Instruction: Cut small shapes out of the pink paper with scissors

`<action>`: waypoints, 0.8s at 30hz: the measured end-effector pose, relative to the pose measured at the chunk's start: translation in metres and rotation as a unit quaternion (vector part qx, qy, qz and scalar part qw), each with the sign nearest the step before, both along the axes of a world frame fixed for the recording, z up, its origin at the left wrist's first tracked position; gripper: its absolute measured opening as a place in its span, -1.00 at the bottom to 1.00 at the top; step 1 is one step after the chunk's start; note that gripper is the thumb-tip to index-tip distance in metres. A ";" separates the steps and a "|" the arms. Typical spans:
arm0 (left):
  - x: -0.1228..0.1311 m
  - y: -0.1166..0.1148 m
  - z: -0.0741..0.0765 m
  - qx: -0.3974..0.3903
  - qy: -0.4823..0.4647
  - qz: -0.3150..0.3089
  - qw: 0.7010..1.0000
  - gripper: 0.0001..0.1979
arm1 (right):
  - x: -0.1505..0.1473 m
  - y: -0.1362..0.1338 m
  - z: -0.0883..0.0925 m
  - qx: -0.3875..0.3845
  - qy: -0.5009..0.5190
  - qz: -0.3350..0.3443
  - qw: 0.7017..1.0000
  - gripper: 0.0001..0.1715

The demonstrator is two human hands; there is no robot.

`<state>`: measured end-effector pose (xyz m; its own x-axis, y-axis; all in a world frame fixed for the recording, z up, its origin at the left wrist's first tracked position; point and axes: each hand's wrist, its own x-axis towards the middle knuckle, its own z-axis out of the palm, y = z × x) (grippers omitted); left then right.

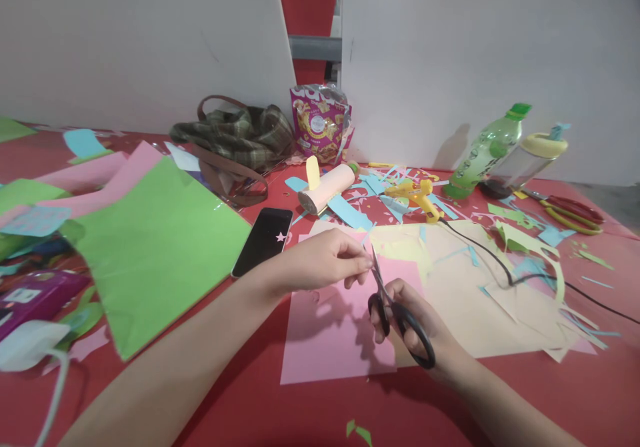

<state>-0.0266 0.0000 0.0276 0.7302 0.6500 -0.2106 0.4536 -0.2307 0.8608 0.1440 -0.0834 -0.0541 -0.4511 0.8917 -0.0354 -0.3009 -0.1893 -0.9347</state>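
Observation:
My right hand (417,327) grips black-handled scissors (387,303), blades pointing up and away. My left hand (327,260) pinches something small at the blade tips; I cannot make out what it is. Both hands hover over a pink paper sheet (330,333) lying on the red table (250,400). A cream paper sheet (480,300) lies just to the right, partly over the pink one.
A black phone (263,240) lies left of my hands, beside a green sheet (155,247). Behind stand a paper-roll craft (327,189), a yellow glue gun (417,197) with black cord, a green bottle (483,153), red-yellow scissors (570,212), a snack bag (320,123) and a plaid bag (235,140). Paper scraps litter the table.

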 end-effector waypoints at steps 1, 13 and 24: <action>0.000 0.000 0.000 -0.007 -0.002 -0.001 1.000 -0.68 | 0.000 0.000 0.000 0.000 0.003 0.000 1.000 -0.52; 0.000 0.001 -0.002 -0.025 -0.028 -0.001 0.999 -0.69 | 0.000 -0.001 0.004 -0.008 -0.005 -0.008 1.000 -0.55; 0.005 -0.002 -0.004 -0.076 -0.066 0.009 0.995 -0.70 | 0.001 0.001 -0.002 0.004 0.014 -0.007 1.000 -0.51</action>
